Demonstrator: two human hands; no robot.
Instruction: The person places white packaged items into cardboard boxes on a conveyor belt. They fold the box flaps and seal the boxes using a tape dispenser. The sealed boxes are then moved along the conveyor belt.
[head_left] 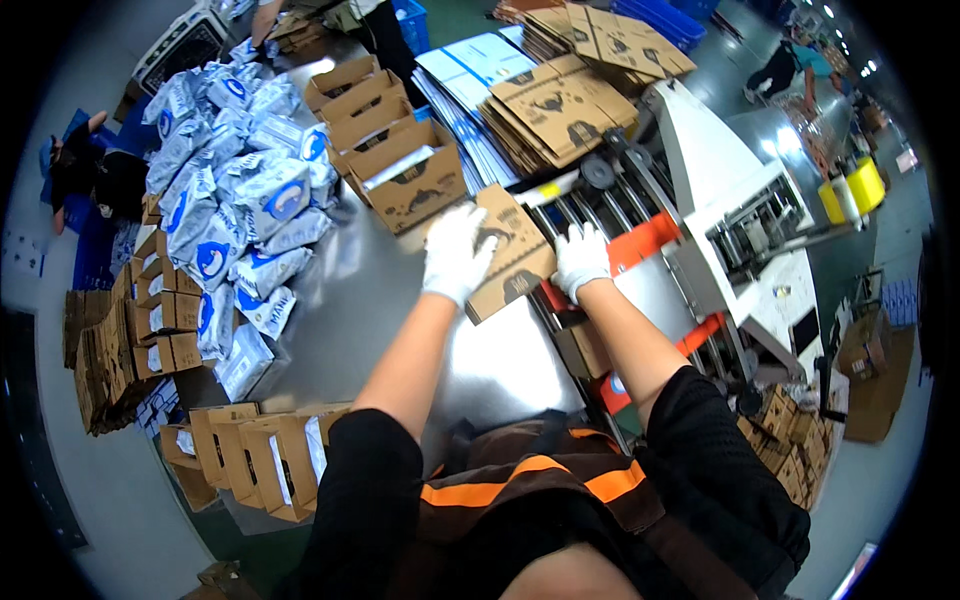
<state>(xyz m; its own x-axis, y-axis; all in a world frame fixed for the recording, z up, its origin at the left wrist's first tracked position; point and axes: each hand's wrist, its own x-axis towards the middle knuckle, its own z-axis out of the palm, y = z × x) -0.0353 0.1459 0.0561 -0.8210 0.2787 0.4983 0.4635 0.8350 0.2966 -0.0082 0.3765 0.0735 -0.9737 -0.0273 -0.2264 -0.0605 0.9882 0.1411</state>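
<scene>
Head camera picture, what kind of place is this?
Probably a packing workshop: blue-and-white packets are heaped on a metal table, flattened cardboard is stacked nearby, and a brown box lies by a machine with rollers.

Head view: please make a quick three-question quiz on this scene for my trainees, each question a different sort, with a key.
1. True or false: the left hand and the right hand both wear white gloves.
2. What is heaped on the left part of the metal table?
A) yellow rolls
B) silver-and-blue pouches
C) black sleeves
3. Fill in: the printed brown carton lies between the person's two ____.

Key: 1. True. 2. B. 3. Hands.
</scene>
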